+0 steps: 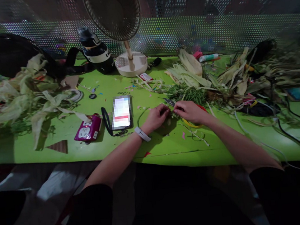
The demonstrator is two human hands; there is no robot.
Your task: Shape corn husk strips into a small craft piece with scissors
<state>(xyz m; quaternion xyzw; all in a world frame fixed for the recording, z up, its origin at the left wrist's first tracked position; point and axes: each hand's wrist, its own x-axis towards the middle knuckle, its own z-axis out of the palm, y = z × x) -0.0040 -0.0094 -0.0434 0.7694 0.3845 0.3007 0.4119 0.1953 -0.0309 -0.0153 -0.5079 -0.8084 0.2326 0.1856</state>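
Observation:
My left hand (158, 116) and my right hand (190, 110) meet over the green table (116, 145), fingers pinched together around a small piece of something I cannot make out. A thin green stem (142, 114) curves away from my left hand. Small scissors or a blade tip (169, 101) lie just behind the fingers. Under my right hand lie yellow and red rings (191, 124). A white band (142, 134) is on my left wrist.
A phone (122, 112) and a purple power strip (88, 128) lie left of my hands. Corn husks are piled at the left (29, 101) and at the right (216, 76). A fan (118, 22), a black bottle (95, 50) and cables (290, 129) are around.

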